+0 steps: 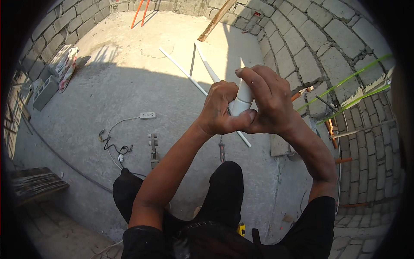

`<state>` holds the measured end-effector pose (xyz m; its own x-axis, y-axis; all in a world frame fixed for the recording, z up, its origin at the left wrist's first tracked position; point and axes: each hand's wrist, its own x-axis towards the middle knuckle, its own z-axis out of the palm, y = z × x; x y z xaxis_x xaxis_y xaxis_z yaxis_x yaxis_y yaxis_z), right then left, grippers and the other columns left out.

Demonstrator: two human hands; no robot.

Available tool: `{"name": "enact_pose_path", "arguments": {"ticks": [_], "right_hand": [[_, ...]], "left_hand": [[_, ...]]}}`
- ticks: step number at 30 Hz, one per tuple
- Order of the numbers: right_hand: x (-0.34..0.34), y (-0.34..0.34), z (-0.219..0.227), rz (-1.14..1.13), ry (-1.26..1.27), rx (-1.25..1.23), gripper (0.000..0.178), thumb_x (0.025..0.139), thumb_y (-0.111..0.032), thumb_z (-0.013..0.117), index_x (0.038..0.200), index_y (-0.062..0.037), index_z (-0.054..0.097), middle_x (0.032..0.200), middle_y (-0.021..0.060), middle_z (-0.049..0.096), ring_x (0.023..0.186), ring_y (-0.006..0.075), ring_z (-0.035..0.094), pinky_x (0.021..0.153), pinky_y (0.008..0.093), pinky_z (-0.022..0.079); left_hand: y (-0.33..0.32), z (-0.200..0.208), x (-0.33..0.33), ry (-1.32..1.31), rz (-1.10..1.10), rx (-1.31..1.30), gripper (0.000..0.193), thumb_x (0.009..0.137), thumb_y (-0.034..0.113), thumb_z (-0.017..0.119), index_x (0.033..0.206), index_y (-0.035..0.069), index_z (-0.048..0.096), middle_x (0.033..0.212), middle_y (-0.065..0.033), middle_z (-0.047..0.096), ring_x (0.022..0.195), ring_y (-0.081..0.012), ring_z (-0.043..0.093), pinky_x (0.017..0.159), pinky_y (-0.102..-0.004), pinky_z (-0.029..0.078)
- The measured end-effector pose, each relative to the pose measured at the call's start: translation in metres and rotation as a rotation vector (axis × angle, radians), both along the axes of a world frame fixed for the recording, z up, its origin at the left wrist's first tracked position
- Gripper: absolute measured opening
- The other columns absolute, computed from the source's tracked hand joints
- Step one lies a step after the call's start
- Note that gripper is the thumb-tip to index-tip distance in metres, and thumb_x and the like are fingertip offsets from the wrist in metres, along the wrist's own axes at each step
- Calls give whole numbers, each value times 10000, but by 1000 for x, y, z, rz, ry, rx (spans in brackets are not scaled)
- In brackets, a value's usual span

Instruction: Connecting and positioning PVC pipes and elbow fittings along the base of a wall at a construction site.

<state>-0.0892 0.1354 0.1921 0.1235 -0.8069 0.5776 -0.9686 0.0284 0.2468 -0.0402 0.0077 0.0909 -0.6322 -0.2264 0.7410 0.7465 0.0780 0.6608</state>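
Observation:
My left hand (221, 105) is closed around a white plastic pipe (210, 70), which runs away from me past my knuckles. Close against its fingers is a white elbow-like pipe fitting (238, 107). A second white pipe piece (245, 91) rises from the fitting, with my right hand (271, 101) wrapped around it. Both thumbs meet near the fitting, and my fingers hide part of the joint. Below my hands, on the concrete floor, lies another straight white pipe (181, 69).
A white power strip (148, 115) with a tangled cord lies left on the floor (108, 86). Nearby is a metal tool (153, 149). Hollow blocks (46, 93) stand far left. A wooden plank (215, 20) leans at the back. Block walls (297, 47) rise right, with green strings (358, 71).

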Motion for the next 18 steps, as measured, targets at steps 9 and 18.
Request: {"name": "enact_pose_path", "arguments": {"ticks": [9, 18], "right_hand": [[4, 5, 2, -38, 6, 0, 662, 545, -183, 735, 1146, 16, 541, 884, 168, 598, 729, 315, 631, 601, 390, 510], [1, 5, 2, -14, 14, -29, 647, 561, -194, 729, 1146, 11, 543, 867, 157, 584, 690, 296, 614, 583, 382, 494]], "left_hand": [[2, 5, 2, -19, -35, -17, 391, 584, 378, 675, 559, 18, 525, 491, -95, 484, 452, -219, 513, 493, -346, 402], [0, 8, 1, -9, -18, -53, 404, 600, 401, 665, 551, 23, 530, 495, -79, 500, 456, -204, 527, 496, -341, 412]]}}
